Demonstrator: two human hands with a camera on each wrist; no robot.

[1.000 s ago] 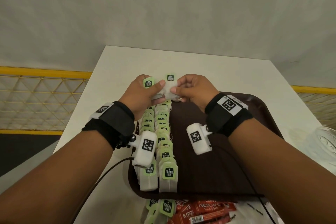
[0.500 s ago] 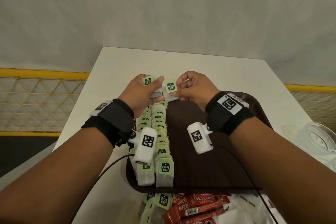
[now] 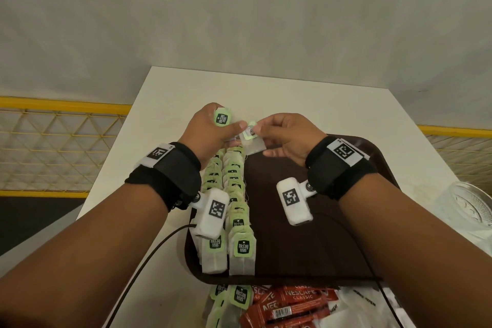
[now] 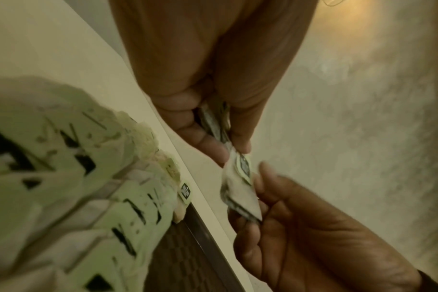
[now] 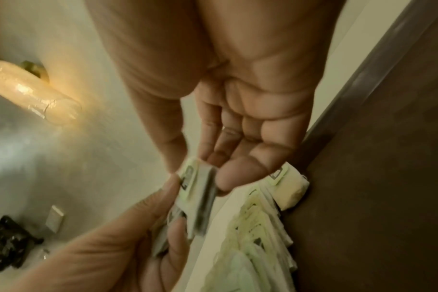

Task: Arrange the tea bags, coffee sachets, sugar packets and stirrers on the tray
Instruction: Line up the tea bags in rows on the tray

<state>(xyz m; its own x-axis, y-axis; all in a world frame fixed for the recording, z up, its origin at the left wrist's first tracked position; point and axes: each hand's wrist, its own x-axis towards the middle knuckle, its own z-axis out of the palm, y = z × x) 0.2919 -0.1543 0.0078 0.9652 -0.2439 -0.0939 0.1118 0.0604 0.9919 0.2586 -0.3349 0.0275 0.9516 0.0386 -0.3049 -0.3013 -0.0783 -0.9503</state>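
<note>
My left hand (image 3: 226, 129) grips a small stack of tea bags (image 4: 214, 122) with one green tag (image 3: 222, 118) sticking up. My right hand (image 3: 259, 130) pinches a single tea bag (image 3: 253, 142) by its tag end. This tea bag (image 4: 239, 187) hangs beside the left thumb tip, over the far left end of the brown tray (image 3: 306, 234). Two rows of overlapping tea bags (image 3: 233, 194) run along the tray's left side. In the right wrist view the pinched tea bag (image 5: 196, 189) is blurred.
At the near table edge, below the tray, lie loose tea bags (image 3: 239, 294), red coffee sachets (image 3: 298, 298) and white sugar packets (image 3: 359, 303). A clear glass dish (image 3: 474, 208) stands at the right. The tray's right part is bare. A yellow railing borders both sides.
The two hands, held close together over the far end of the rows, have drawn apart. The right hand has pulled one tea bag off the left hand's stack, to the right.
</note>
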